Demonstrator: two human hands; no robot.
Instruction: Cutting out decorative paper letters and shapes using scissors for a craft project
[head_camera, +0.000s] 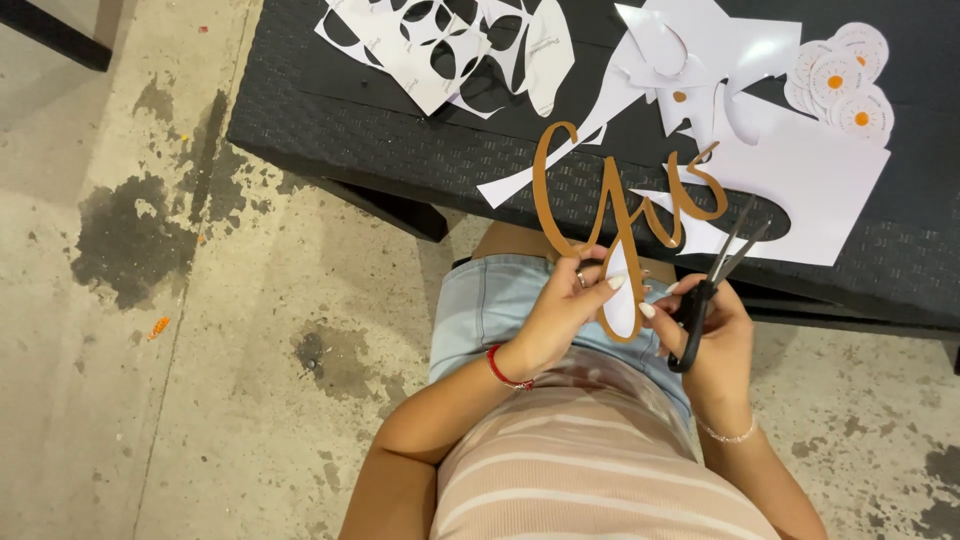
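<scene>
Seen from the head view: left hand (560, 315) pinches the lower loop of a brown cut-out script (620, 205) between thumb and fingers (612, 283), holding it over the lap at the near edge of the counter (330, 120). Right hand (715, 335) grips black scissors (715, 285), fingers curled through the handles, blades slightly parted, just right of the script. Behind the script, white paper scraps (440, 45) and round orange-centred stickers (845, 80) lie on the counter.

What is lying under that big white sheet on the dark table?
Under the white sheet only the black woven table shows, through its oval cut-out and around its edges. Whatever else lies beneath is covered. Round orange-centred discs rest by its top corner.
</scene>
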